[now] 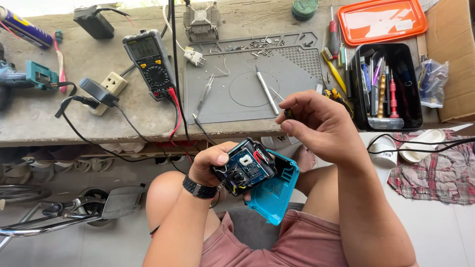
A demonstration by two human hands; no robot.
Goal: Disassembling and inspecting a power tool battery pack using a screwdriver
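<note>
Teal battery case [274, 195] with exposed circuit board [245, 168] clasped in left fingers [217, 159]; right fingers [297, 111] pinched on small dark part [288, 113] above.

Grey multimeter screen [143, 48], bench left

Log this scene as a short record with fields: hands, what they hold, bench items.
left hand: grips an opened teal casing with its blue circuit board exposed, over the lap
right hand: raised above the board, pinching a small dark part between its fingertips
mat: grey work mat on the bench, carrying tweezers, a metal probe and loose screws
meter: multimeter left of the mat
bins: black tool box, orange tray
</note>
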